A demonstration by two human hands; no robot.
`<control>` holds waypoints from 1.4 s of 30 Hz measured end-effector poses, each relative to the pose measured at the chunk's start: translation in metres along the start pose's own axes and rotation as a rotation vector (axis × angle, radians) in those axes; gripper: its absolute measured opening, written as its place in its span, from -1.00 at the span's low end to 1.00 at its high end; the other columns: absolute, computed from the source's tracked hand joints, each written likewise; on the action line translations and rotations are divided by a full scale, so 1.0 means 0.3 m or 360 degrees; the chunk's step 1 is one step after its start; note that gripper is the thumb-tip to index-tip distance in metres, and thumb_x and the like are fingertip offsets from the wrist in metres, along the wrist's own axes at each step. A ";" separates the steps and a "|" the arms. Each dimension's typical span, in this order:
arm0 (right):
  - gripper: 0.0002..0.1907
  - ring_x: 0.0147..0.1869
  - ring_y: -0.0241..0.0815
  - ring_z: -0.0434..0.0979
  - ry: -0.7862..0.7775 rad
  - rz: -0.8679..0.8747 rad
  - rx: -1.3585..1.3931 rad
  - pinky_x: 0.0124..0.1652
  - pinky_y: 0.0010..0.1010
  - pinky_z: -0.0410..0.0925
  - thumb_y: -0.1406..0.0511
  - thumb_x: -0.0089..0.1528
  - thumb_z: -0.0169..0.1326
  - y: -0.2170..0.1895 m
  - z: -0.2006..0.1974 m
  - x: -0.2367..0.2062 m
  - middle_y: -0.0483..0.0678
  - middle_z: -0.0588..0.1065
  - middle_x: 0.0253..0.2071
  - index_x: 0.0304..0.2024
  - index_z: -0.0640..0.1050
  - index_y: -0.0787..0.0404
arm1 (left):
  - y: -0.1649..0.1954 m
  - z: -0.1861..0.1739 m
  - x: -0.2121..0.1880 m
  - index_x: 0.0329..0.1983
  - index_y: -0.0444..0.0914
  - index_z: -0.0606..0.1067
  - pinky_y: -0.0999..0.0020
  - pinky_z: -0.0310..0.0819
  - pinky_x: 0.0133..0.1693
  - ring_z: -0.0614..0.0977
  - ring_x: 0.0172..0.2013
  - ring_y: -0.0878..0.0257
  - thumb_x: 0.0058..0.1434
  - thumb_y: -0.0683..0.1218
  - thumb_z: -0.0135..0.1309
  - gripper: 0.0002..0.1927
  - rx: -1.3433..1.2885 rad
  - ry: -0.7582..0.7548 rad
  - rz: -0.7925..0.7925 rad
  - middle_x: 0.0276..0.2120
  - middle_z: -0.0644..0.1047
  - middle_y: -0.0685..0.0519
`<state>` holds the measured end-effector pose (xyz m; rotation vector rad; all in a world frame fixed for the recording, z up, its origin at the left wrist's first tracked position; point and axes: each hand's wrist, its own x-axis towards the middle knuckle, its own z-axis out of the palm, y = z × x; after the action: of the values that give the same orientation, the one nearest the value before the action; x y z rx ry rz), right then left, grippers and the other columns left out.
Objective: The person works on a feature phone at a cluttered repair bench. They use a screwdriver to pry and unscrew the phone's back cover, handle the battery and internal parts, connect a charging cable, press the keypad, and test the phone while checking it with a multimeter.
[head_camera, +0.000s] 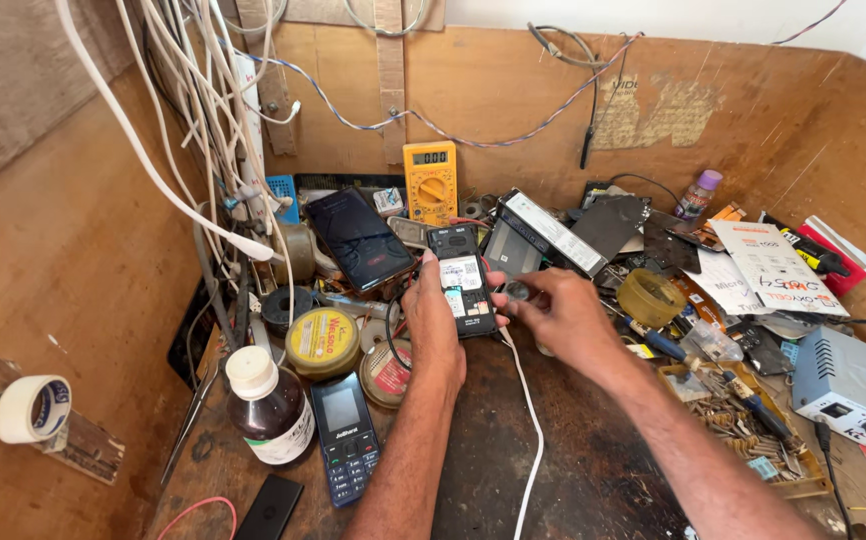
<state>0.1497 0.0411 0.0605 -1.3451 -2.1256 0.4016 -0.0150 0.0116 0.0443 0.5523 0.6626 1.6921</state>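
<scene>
My left hand (431,325) grips a small black phone (463,280) with its back cover off, stickers showing in the battery bay. My right hand (558,315) pinches its right edge, fingertips touching the phone near a small round part (517,291). Both hands hover over the dark workbench (573,450). A white cable (530,420) runs from under the hands toward the near edge.
A yellow multimeter (430,180) leans on the back wall. A smartphone (358,238), round tins (322,342), a brown bottle (271,410), a keypad phone (345,438) and tweezers (191,420) lie left. Tape roll (650,296), screwdrivers (653,340), papers (778,265) and a grey power supply (846,383) crowd the right.
</scene>
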 end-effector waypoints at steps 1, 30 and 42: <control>-0.65 -0.19 -0.08 0.61 -0.0019 -0.0034 -0.0060 -0.15 -0.22 0.46 0.29 0.17 0.24 -0.007 0.005 0.004 0.09 0.61 -0.23 0.00 0.65 0.25 | 0.001 0.003 0.003 -0.14 -0.40 0.52 0.21 0.60 -0.59 0.65 -0.57 0.12 0.46 0.17 -0.31 -0.42 0.0003 0.0008 -0.0006 -0.40 0.65 -0.20; -0.64 -0.02 0.03 0.62 -0.0124 -0.0499 -0.0047 -0.09 -0.20 0.46 0.47 0.11 0.16 -0.059 -0.087 0.035 0.11 0.58 -0.10 -0.02 0.61 0.33 | 0.007 -0.009 0.004 -0.11 -0.40 0.49 0.25 0.61 -0.57 0.65 -0.54 0.16 0.48 0.18 -0.36 -0.41 -0.0031 0.0011 0.0013 -0.39 0.65 -0.18; -0.69 -0.03 0.08 0.60 -0.0288 -0.0389 -0.0230 -0.12 -0.18 0.46 0.45 0.13 0.19 -0.090 -0.077 0.048 0.11 0.54 -0.11 -0.05 0.59 0.33 | 0.006 -0.015 0.008 -0.11 -0.40 0.49 0.24 0.62 -0.58 0.66 -0.55 0.16 0.48 0.18 -0.35 -0.41 -0.0013 0.0026 0.0030 -0.39 0.66 -0.18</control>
<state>0.1400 0.0407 0.0975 -1.1417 -2.4762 0.2823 -0.0198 0.0130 0.0424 0.5409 0.6639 1.7176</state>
